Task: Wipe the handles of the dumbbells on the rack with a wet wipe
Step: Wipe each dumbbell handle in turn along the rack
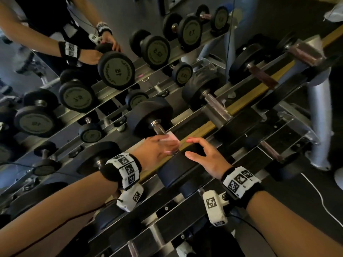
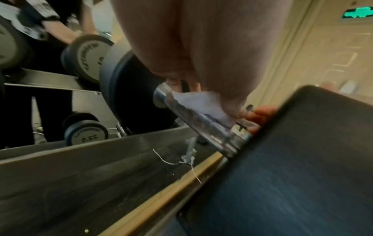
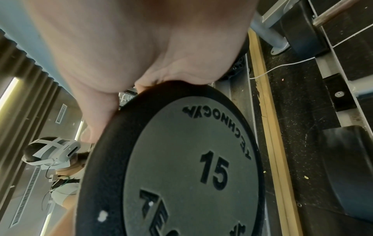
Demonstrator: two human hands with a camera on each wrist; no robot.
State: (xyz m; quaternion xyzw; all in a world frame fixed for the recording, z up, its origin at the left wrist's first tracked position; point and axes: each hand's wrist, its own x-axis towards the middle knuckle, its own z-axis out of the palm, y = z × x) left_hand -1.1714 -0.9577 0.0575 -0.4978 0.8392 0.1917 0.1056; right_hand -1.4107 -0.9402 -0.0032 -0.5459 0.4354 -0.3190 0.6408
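On the rack's upper tier lies a black dumbbell marked 15 with a chrome handle. My left hand wraps a white wet wipe around that handle, near the close end. In the left wrist view the wet wipe sits bunched between my fingers and the chrome handle. With fingers spread, my right hand rests on top of the dumbbell's near head. The right wrist view shows my palm on the rim of that head.
More dumbbells lie along the rack to the right and on the lower tier. A mirror behind the rack reflects the weights and my arms. A grey rack post stands at right, with a white cable on the dark floor.
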